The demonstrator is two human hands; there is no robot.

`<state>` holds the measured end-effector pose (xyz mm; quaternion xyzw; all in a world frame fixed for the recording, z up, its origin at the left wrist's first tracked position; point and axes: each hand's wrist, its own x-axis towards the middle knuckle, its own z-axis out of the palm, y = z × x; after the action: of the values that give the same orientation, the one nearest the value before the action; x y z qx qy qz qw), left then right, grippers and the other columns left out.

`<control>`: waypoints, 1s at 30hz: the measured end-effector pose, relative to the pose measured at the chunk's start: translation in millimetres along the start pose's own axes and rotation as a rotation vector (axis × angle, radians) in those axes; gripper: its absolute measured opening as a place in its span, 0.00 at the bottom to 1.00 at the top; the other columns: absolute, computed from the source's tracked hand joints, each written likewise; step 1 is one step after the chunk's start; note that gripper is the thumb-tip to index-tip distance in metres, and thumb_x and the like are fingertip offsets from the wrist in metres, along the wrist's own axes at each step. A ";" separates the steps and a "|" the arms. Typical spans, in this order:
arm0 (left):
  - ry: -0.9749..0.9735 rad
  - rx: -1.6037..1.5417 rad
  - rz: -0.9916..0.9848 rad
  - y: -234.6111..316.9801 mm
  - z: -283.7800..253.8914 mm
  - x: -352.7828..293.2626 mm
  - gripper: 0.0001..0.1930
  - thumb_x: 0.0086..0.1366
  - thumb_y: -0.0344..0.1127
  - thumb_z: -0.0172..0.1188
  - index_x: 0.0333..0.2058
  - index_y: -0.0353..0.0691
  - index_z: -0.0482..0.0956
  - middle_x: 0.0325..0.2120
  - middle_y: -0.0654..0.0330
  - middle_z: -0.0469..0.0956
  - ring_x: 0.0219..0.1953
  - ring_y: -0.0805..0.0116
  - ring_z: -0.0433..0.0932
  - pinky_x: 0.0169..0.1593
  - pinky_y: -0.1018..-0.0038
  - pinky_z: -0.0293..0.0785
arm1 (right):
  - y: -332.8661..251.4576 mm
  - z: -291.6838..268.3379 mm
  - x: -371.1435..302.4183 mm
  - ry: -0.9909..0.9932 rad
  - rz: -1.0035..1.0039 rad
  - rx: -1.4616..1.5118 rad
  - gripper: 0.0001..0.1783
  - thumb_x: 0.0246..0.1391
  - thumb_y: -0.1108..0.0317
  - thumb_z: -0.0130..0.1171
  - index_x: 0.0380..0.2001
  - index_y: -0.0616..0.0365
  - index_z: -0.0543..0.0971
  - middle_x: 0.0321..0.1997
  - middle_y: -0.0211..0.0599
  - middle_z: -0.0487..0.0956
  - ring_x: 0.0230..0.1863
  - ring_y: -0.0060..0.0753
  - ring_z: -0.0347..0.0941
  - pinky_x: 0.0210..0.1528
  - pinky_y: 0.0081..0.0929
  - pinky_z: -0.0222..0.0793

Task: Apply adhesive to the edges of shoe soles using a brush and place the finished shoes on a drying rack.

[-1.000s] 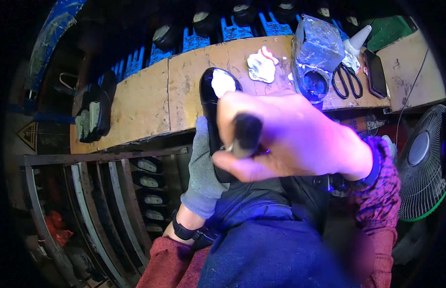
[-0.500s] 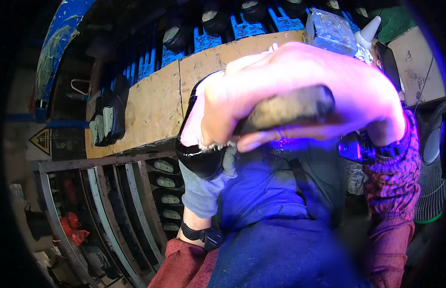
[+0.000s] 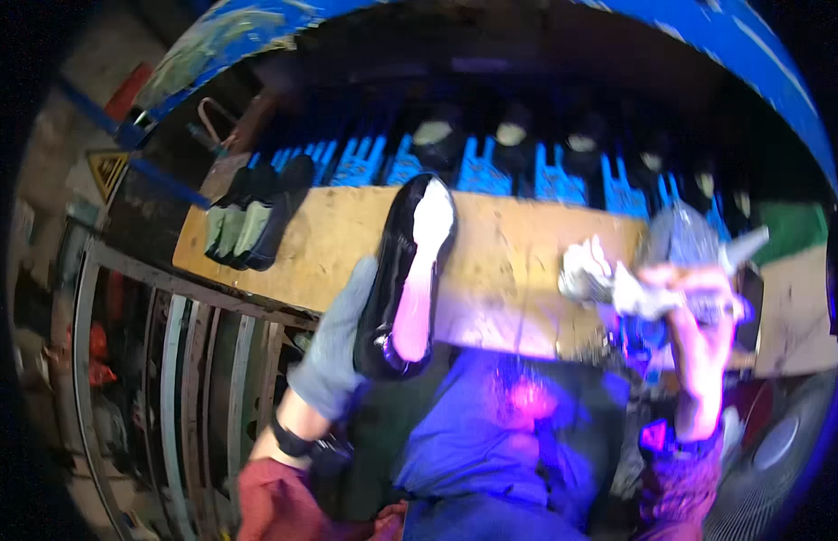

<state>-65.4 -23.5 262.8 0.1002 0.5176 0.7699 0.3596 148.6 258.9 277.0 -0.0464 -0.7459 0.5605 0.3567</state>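
A black shoe (image 3: 379, 298) stands sole-out in my left hand (image 3: 333, 347), which wears a grey glove and is closed round its left side. The sole is whitish at its far end and pink toward me. At the right of the bench, my right hand (image 3: 701, 338) is bare, with bent fingers round something whitish-grey that motion blur smears. It is beside a grey container (image 3: 682, 233) with a pale cone-shaped spout (image 3: 745, 245). A crumpled whitish lump (image 3: 585, 268) lies just left of that hand.
A wooden bench (image 3: 518, 234) spans the middle. Several dark shoes with pale insides (image 3: 253, 225) stand at its left end. Behind it run blue slotted holders (image 3: 487, 169) with more shoes, under a curved blue frame (image 3: 257, 22). A metal rack (image 3: 171, 352) is at lower left.
My right hand has moved from over the shoe to the container at right; its wooden-handled tool no longer shows clearly. The shoe's sole is now uncovered, and the view has shifted.
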 end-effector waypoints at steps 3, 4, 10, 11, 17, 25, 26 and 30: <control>-0.052 0.775 0.165 59.6 -37.9 77.7 0.32 0.72 0.52 0.55 0.62 0.30 0.67 0.49 0.58 0.79 0.48 0.75 0.78 0.51 0.78 0.74 | 5.2 -15.3 -11.5 0.047 0.155 0.084 0.13 0.61 0.71 0.60 0.45 0.60 0.68 0.46 0.51 0.80 0.48 0.40 0.77 0.56 0.40 0.72; 0.229 1.100 0.294 67.4 -48.3 103.0 0.44 0.67 0.56 0.60 0.67 0.26 0.55 0.55 0.47 0.76 0.55 0.62 0.77 0.58 0.69 0.72 | 10.1 -16.9 -11.4 0.061 0.180 0.076 0.14 0.61 0.68 0.61 0.45 0.60 0.68 0.46 0.51 0.79 0.49 0.40 0.77 0.57 0.40 0.72; 0.316 2.003 0.481 98.1 -82.6 273.0 0.39 0.59 0.67 0.60 0.52 0.34 0.76 0.40 0.42 0.82 0.44 0.42 0.81 0.48 0.57 0.76 | 24.5 -18.2 -9.6 0.193 0.040 -0.022 0.21 0.60 0.58 0.64 0.45 0.59 0.68 0.47 0.52 0.78 0.51 0.39 0.74 0.58 0.40 0.68; 0.281 2.035 0.442 96.5 -84.4 293.3 0.37 0.60 0.67 0.59 0.49 0.34 0.78 0.40 0.43 0.83 0.45 0.44 0.81 0.48 0.58 0.76 | 27.7 -19.6 -8.1 0.185 0.037 -0.057 0.21 0.60 0.58 0.65 0.45 0.59 0.68 0.46 0.51 0.78 0.51 0.39 0.74 0.58 0.40 0.68; 0.198 2.115 0.253 65.8 -94.0 333.1 0.34 0.62 0.68 0.54 0.41 0.37 0.84 0.40 0.46 0.83 0.46 0.46 0.81 0.49 0.58 0.76 | 43.0 -37.6 -10.9 0.170 0.142 -0.142 0.24 0.58 0.55 0.66 0.45 0.60 0.68 0.44 0.50 0.79 0.48 0.36 0.75 0.56 0.36 0.68; 0.513 2.147 -0.047 131.4 -168.0 194.2 0.38 0.52 0.64 0.65 0.45 0.30 0.77 0.43 0.40 0.82 0.49 0.44 0.81 0.52 0.57 0.77 | 48.6 -53.3 -32.4 0.179 0.325 0.021 0.22 0.60 0.55 0.64 0.45 0.57 0.68 0.44 0.47 0.78 0.35 0.28 0.72 0.41 0.27 0.70; 0.445 2.216 -0.295 134.4 -175.0 177.7 0.36 0.50 0.59 0.69 0.46 0.31 0.78 0.45 0.41 0.82 0.51 0.45 0.81 0.53 0.59 0.77 | 48.7 -55.9 -36.9 0.150 0.317 0.052 0.18 0.62 0.58 0.62 0.45 0.57 0.68 0.42 0.46 0.79 0.34 0.28 0.73 0.39 0.29 0.72; 0.358 2.250 0.015 107.7 -159.2 145.6 0.31 0.47 0.54 0.73 0.42 0.36 0.79 0.42 0.44 0.83 0.47 0.44 0.82 0.51 0.57 0.77 | 51.7 -65.7 -60.0 0.358 0.448 -0.427 0.05 0.62 0.71 0.61 0.37 0.58 0.75 0.36 0.34 0.81 0.33 0.25 0.75 0.37 0.25 0.71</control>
<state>-302.7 -65.4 254.0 0.2578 0.9578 -0.1257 -0.0181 214.4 302.5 210.9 -0.3800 -0.7432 0.4393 0.3322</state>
